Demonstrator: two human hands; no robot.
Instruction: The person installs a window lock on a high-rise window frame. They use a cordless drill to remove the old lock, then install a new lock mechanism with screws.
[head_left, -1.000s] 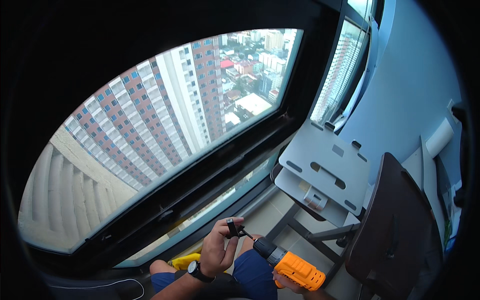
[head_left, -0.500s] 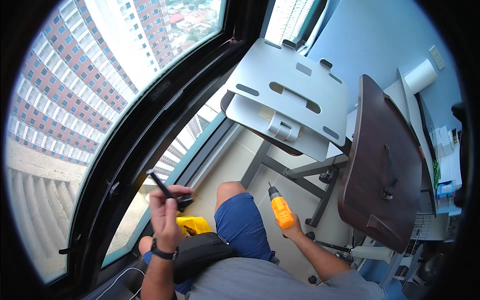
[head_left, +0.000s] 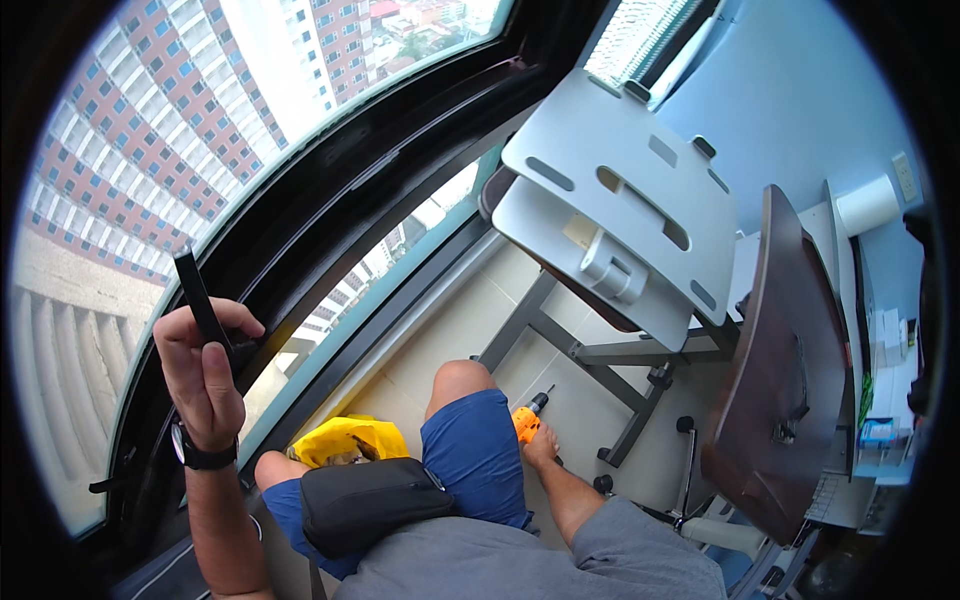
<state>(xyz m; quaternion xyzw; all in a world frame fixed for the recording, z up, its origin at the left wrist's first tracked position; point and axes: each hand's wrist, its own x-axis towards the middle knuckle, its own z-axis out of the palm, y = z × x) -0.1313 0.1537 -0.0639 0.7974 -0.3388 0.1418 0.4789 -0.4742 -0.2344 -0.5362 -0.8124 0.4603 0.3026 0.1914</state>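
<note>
Since half a second ago my left hand (head_left: 205, 375) has lifted higher, closed grip on a black bit (head_left: 200, 297) held upright against the window frame (head_left: 330, 200). Right hand (head_left: 543, 447) wraps the drill (head_left: 527, 418) beside my knee, above the floor. Keep the bit pinched firmly; bring the chuck to it slowly.

Left of the knee (head_left: 462, 382): left hand (head_left: 200, 375) with flat tool (head_left: 202, 300). Right of it: drill (head_left: 528, 420) on floor (head_left: 580, 400), desk (head_left: 775, 360) beyond.
</note>
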